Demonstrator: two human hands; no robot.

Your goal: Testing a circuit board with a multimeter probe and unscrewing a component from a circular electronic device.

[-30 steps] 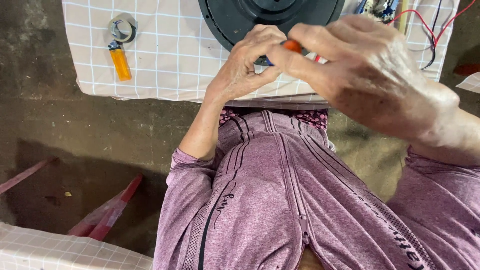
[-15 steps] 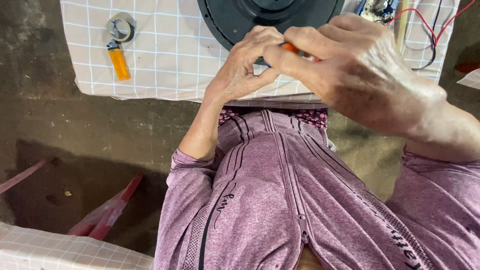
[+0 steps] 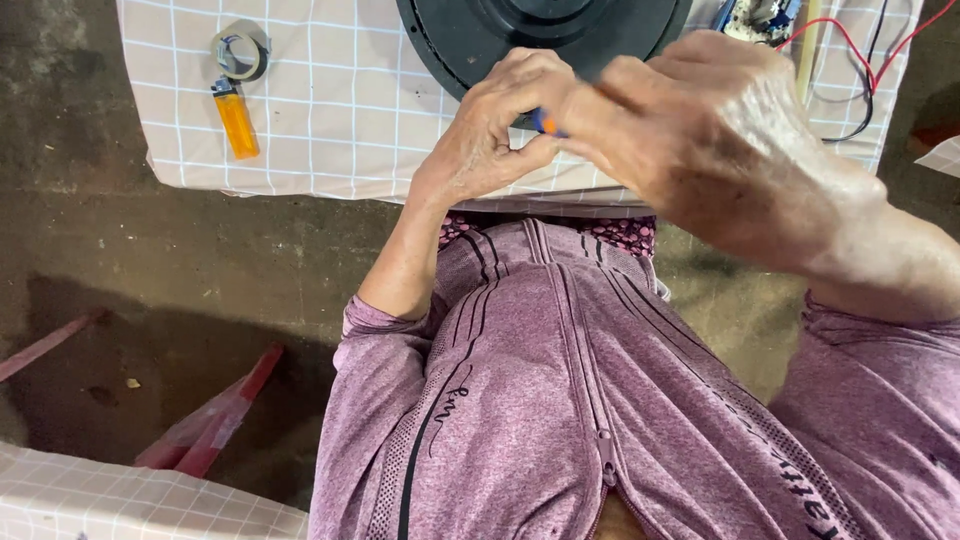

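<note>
**Both Hands on a Small Orange-and-Blue Tool**

I see the left hand (image 3: 490, 140) and right hand (image 3: 700, 140) pinched together on a small orange-and-blue tool (image 3: 545, 123), held at the near edge of the black round disc (image 3: 450, 40). An orange lighter (image 3: 236, 118) lies well apart on the checked cloth (image 3: 330, 120).

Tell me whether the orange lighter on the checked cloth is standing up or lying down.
Lying down. The orange lighter rests flat on the checked cloth, its full length showing from above, metal end toward the roll of tape, apart from both hands.
</note>
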